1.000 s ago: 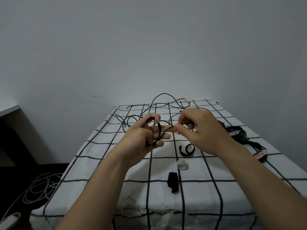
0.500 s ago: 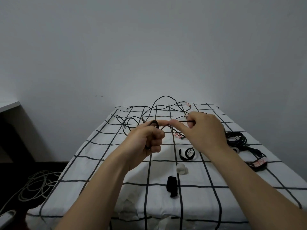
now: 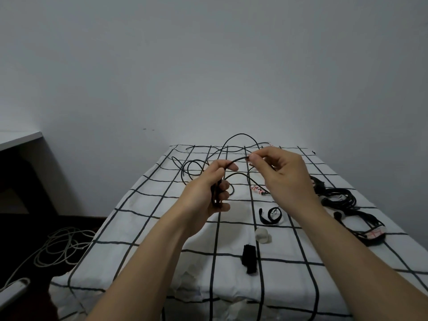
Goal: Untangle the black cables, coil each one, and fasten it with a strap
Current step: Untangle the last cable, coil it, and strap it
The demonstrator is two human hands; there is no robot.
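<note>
My left hand grips a small coil of thin black cable above the table, fingers curled round the loops. My right hand pinches the same cable a short way to the right, between thumb and fingertips. The rest of that cable runs back in loose loops across the far part of the checked cloth. A curled black strap lies under my right wrist. Nearer me lie a folded black strap and a small white piece.
A bundle of thicker black cables with a red-and-white tag lies at the table's right edge. Another tagged cable end rests mid-table. White cable is heaped on the floor at left, beside a dark desk.
My right hand has drawn the cable up and to the right, away from my left hand. My left hand has closed tighter round the coil.
</note>
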